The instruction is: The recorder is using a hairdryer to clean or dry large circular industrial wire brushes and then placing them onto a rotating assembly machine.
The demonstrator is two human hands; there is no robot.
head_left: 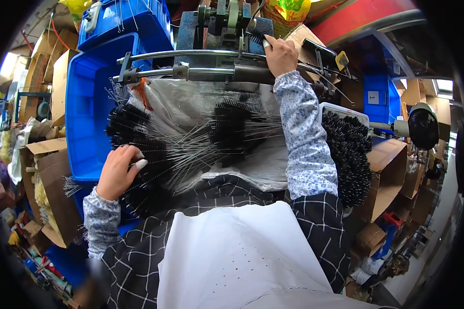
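Note:
Black twisted-wire brushes with long thin metal stems lie heaped across my lap on a grey cloth [191,95]. My left hand [119,172] rests at the left pile of brushes [152,152], fingers bent, thumb and forefinger a little apart with nothing seen between them. A second bunch of brushes [229,126] lies in the middle, its stems crossing the first bunch's. My right hand [282,55] reaches up to the machine [234,23], closed at the fingertips on a small black-bristled brush [255,37]. White coverings show on some fingertips of both hands.
Metal bars [206,72] run across in front of me. Blue bins [87,123] stand at the left. On the right, a white container [340,109] brims with black brushes [348,159], beside a cardboard box [386,170] and a black round lamp-like head [423,126].

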